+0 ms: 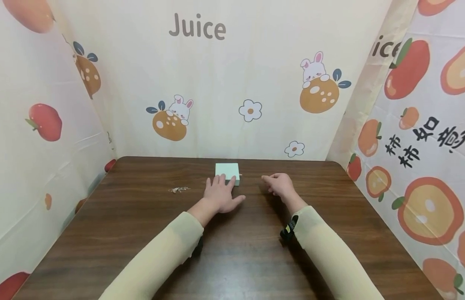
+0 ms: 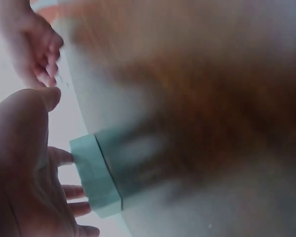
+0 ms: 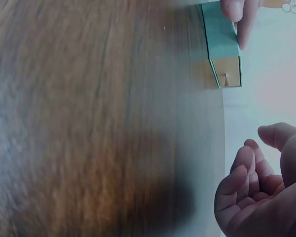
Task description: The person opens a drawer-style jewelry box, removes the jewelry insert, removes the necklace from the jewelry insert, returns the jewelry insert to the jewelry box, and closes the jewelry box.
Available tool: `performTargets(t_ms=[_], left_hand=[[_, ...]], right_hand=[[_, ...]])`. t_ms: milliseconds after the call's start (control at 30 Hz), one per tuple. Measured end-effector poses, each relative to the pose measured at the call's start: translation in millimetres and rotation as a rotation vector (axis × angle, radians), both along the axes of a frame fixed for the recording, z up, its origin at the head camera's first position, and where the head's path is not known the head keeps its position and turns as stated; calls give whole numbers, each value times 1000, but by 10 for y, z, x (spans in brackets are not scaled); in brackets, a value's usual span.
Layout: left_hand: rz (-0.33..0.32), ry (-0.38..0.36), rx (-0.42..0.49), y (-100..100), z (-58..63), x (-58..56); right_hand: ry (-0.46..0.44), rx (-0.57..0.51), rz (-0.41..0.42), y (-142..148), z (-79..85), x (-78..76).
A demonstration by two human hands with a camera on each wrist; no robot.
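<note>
A small mint-green drawer box (image 1: 227, 168) lies near the far edge of the table. Its beige end (image 3: 227, 71) carries a tiny pull tab and faces my right hand. My left hand (image 1: 220, 196) has its fingers spread and nearly straight, the fingertips touching the top and near edge of the box. In the left wrist view, those fingers reach over the green box (image 2: 96, 177). Off to the box's right, apart from it, my right hand (image 1: 280, 184) hovers over the table. Its fingers are loosely curled, with nothing seen between thumb and fingers (image 3: 232, 190).
A small tangle of thin, shiny jewellery-like pieces (image 1: 179, 189) lies on the dark wooden table (image 1: 240, 258), left of the box. Printed curtains (image 1: 232, 75) stand behind the table and along both sides. A black strap (image 1: 289, 228) is on the right wrist.
</note>
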State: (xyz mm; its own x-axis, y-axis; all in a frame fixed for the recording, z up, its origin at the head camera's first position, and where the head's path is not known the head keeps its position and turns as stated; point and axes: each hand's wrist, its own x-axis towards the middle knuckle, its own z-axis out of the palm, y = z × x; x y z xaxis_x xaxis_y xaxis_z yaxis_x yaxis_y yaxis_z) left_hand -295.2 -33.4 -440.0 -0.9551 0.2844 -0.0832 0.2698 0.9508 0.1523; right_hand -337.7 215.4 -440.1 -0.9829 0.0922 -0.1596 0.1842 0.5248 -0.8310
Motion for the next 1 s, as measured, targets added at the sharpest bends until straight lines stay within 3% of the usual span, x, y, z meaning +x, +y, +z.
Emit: performTargets(t_ms=[233, 533, 733, 867, 1000], left_hand=[[60, -58, -1, -97, -100, -271], [71, -50, 44, -136, -27, -343], [78, -88, 13, -135, -73, -437], [31, -58, 18, -198, -19, -404], [-44, 7, 52, -323, 94, -274]], right_hand=[[6, -7, 10, -1, -37, -2], [26, -11, 10, -8, -30, -5], [10, -10, 12, 5, -1, 11], [41, 57, 55, 26, 58, 58], [186, 269, 182, 8, 156, 160]])
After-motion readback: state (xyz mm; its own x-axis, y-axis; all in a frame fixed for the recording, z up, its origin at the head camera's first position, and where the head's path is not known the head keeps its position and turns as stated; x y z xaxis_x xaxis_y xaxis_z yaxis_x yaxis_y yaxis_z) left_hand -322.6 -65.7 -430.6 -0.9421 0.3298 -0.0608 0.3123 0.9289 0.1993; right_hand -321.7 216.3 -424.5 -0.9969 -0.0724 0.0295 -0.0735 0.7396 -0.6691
